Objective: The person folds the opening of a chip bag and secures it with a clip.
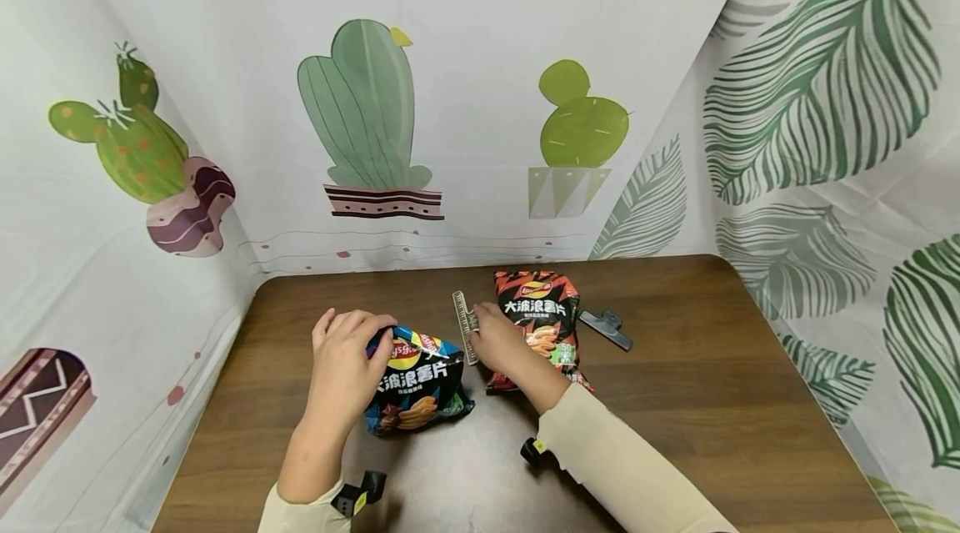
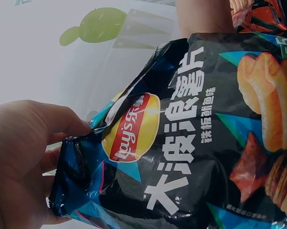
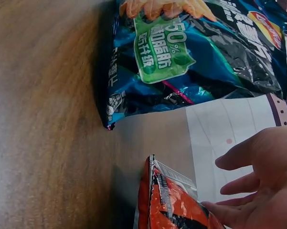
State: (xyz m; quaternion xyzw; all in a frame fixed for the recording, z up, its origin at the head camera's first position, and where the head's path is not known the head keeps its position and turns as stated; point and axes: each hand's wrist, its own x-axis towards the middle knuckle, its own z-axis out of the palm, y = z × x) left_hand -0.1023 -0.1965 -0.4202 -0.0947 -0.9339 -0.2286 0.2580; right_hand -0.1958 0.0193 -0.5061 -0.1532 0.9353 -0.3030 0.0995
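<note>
A black and blue potato chip bag (image 1: 417, 383) stands on the table, its top edge folded over. My left hand (image 1: 347, 349) pinches the bag's top left corner between thumb and fingers; the left wrist view shows the fingers (image 2: 69, 121) at the crimped blue edge. My right hand (image 1: 497, 341) reaches over a flat pale strip with dark ruler-like markings (image 1: 460, 308), its fingertips right at the strip. In the right wrist view its fingers (image 3: 241, 183) are spread and loosely bent, with nothing visible between them. Beside this hand lies a red and black chip bag (image 1: 536, 291), partly hidden by the forearm.
A dark grey bag clip (image 1: 607, 329) lies right of the red bag. The brown wooden table (image 1: 697, 399) ends at a white fabric backdrop (image 1: 480, 99) printed with cacti and leaves. Black wrist cameras (image 1: 372, 485) sit on both cuffs.
</note>
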